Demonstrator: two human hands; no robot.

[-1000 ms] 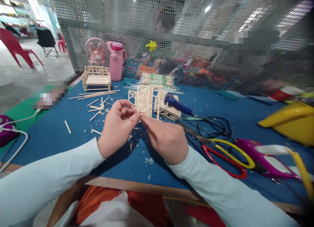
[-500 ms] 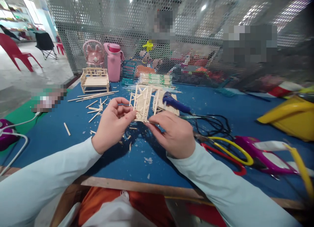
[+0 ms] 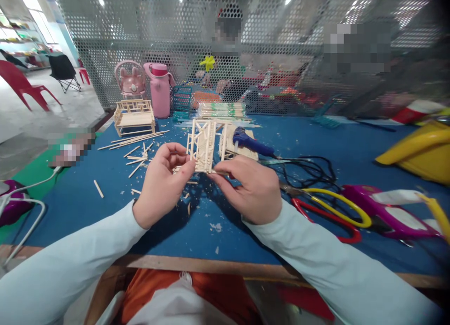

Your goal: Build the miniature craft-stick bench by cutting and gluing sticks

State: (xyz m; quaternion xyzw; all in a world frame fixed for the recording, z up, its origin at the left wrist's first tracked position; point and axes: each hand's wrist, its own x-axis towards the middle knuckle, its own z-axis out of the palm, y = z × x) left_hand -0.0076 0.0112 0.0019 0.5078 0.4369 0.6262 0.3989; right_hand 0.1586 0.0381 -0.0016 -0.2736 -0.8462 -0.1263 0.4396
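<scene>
Between my two hands, a small framework of pale wooden sticks [image 3: 205,144] is held tilted up above the blue table. My left hand [image 3: 165,182] pinches its lower left corner between thumb and fingers. At the lower right corner, the thumb and fingertips of my right hand [image 3: 248,186] close on the framework's edge; whether a separate stick is in them I cannot make out. Just behind my right hand, a blue glue gun [image 3: 253,143] lies on another flat stick piece [image 3: 228,139], partly hidden by the framework.
A miniature stick bench [image 3: 135,120] stands at the back left, beside a pink bottle [image 3: 161,93]. Loose sticks [image 3: 135,158] lie left of my hands. Scissors [image 3: 333,212], a black cord [image 3: 309,170] and a purple-and-white tool [image 3: 390,212] lie right. A perforated metal screen [image 3: 168,29] rises behind.
The framework has turned slightly and stands a little more upright in my hands. Both hands keep their grip. The whole view has shifted slightly.
</scene>
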